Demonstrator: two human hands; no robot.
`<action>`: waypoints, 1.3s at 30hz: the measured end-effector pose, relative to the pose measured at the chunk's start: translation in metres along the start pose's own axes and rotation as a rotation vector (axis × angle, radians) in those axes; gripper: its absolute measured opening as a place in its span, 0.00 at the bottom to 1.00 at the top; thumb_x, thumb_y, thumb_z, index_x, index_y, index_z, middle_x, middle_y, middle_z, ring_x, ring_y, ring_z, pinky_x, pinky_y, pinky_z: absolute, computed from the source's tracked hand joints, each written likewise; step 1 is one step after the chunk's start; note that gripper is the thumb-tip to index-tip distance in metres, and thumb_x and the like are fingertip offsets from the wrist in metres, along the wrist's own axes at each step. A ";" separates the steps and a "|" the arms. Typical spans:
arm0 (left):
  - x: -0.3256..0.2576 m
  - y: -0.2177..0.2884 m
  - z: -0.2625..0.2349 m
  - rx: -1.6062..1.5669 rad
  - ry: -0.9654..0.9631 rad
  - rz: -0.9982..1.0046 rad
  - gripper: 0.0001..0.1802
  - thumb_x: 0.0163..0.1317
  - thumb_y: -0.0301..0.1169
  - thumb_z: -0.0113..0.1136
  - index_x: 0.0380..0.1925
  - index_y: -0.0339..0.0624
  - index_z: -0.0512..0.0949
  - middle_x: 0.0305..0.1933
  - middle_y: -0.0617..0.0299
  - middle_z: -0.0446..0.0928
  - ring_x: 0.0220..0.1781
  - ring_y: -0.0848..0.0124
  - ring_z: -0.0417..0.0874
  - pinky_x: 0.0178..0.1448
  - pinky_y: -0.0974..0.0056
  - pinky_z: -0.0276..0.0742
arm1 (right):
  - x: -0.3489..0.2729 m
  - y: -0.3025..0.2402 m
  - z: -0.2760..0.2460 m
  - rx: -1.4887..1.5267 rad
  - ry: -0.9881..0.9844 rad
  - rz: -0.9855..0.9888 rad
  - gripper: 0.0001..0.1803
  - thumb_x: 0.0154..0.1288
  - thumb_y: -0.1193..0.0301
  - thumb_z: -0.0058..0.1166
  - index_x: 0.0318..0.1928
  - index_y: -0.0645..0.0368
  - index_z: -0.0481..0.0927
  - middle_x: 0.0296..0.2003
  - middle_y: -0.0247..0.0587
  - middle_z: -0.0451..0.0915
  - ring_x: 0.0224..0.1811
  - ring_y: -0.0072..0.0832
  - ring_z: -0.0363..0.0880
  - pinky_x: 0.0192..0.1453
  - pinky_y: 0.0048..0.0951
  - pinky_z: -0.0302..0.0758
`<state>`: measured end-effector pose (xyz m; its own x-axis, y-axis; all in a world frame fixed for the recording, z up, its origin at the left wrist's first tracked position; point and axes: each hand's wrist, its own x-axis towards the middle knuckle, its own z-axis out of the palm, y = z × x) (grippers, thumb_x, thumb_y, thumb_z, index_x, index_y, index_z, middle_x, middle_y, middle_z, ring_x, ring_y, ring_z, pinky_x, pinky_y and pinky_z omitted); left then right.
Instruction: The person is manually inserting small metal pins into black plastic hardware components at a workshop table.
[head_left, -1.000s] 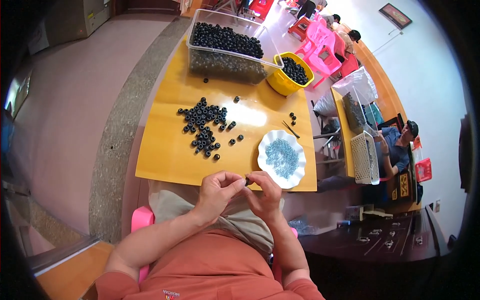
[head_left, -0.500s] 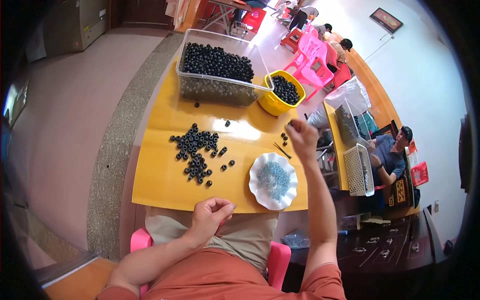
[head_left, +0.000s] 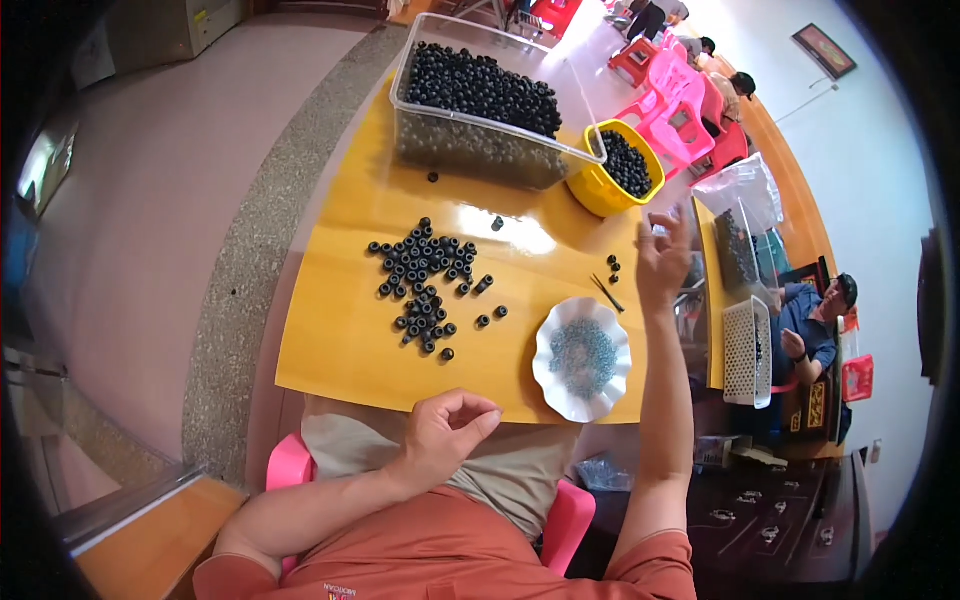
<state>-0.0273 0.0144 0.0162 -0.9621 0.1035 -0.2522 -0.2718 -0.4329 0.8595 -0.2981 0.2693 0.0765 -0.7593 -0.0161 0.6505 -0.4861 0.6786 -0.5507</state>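
My left hand [head_left: 448, 432] is closed at the table's near edge, thumb and forefinger tips together; whether anything small is between them does not show. Beyond the right side of the table, near the yellow tub [head_left: 603, 190] of black beads, my right hand [head_left: 664, 262] is raised with its fingers apart and nothing in it. Next to it lie a few loose black beads [head_left: 614, 268] and dark tweezers [head_left: 608, 293]. A white scalloped dish [head_left: 549, 388] holds small pale-blue pieces. Left of it, a loose pile of black beads [head_left: 418, 268] is spread on the table [head_left: 340, 345].
A large clear plastic bin [head_left: 470, 150] full of black beads stands at the far end, touching the yellow tub. On the right, a person [head_left: 812, 325] sits by another table with a white perforated basket [head_left: 738, 350]. Pink chairs [head_left: 675, 115] stand farther off.
My right hand has risen slightly and its pinched fingers have spread; the small dark thing at its fingertips is gone from them. The whole view has shifted. My left hand keeps its closed pose.
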 end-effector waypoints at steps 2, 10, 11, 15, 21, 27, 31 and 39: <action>-0.001 0.001 0.001 0.005 -0.011 -0.026 0.06 0.63 0.27 0.63 0.36 0.35 0.81 0.33 0.66 0.82 0.34 0.83 0.79 0.40 0.75 0.76 | 0.001 -0.001 -0.021 0.175 0.111 0.004 0.38 0.63 0.78 0.58 0.70 0.62 0.54 0.45 0.42 0.77 0.29 0.22 0.78 0.33 0.20 0.77; 0.000 -0.015 0.004 0.086 -0.073 0.010 0.07 0.64 0.27 0.62 0.39 0.35 0.81 0.32 0.68 0.80 0.33 0.83 0.77 0.36 0.76 0.73 | -0.008 -0.031 -0.055 0.280 0.217 0.060 0.19 0.65 0.79 0.56 0.56 0.65 0.75 0.36 0.36 0.78 0.30 0.18 0.77 0.33 0.20 0.78; -0.001 -0.016 0.004 0.052 -0.105 -0.038 0.07 0.64 0.27 0.62 0.39 0.35 0.81 0.34 0.68 0.80 0.35 0.84 0.78 0.39 0.75 0.74 | -0.020 -0.033 -0.045 0.186 0.033 -0.010 0.15 0.65 0.79 0.56 0.51 0.65 0.77 0.35 0.35 0.78 0.30 0.18 0.77 0.34 0.21 0.78; -0.001 -0.022 0.003 0.090 -0.119 -0.023 0.07 0.64 0.27 0.62 0.40 0.35 0.81 0.34 0.68 0.81 0.35 0.84 0.78 0.40 0.75 0.75 | -0.075 -0.087 0.022 0.263 -0.457 -0.071 0.09 0.58 0.81 0.61 0.40 0.64 0.82 0.33 0.39 0.83 0.33 0.23 0.82 0.36 0.23 0.78; -0.003 -0.019 0.003 0.077 -0.143 -0.012 0.07 0.64 0.27 0.62 0.40 0.36 0.81 0.35 0.68 0.81 0.35 0.84 0.77 0.40 0.75 0.75 | -0.090 -0.125 0.061 0.045 -0.766 -0.279 0.10 0.57 0.76 0.61 0.41 0.60 0.83 0.36 0.42 0.82 0.36 0.36 0.83 0.40 0.33 0.78; -0.004 -0.017 0.004 0.115 -0.126 0.022 0.08 0.63 0.29 0.62 0.38 0.35 0.81 0.33 0.67 0.81 0.34 0.82 0.78 0.40 0.73 0.75 | -0.092 -0.133 0.078 -0.229 -0.813 -0.423 0.12 0.59 0.70 0.58 0.44 0.57 0.83 0.37 0.40 0.80 0.41 0.40 0.80 0.45 0.38 0.76; -0.004 -0.018 0.004 0.107 -0.116 0.048 0.08 0.62 0.29 0.62 0.37 0.35 0.81 0.32 0.65 0.81 0.34 0.81 0.78 0.39 0.72 0.76 | -0.095 -0.131 0.081 -0.243 -0.832 -0.398 0.10 0.59 0.70 0.58 0.42 0.57 0.83 0.37 0.40 0.80 0.40 0.40 0.80 0.44 0.38 0.76; -0.005 -0.019 0.005 0.107 -0.114 0.064 0.08 0.61 0.29 0.62 0.37 0.35 0.81 0.31 0.64 0.82 0.33 0.80 0.79 0.38 0.71 0.76 | -0.098 -0.130 0.078 -0.095 -0.787 -0.344 0.07 0.57 0.71 0.59 0.38 0.54 0.83 0.37 0.38 0.79 0.41 0.39 0.78 0.44 0.39 0.76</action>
<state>-0.0173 0.0268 0.0034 -0.9719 0.1826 -0.1484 -0.2047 -0.3445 0.9162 -0.1943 0.1254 0.0428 -0.6723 -0.7121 0.2026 -0.7325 0.6003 -0.3210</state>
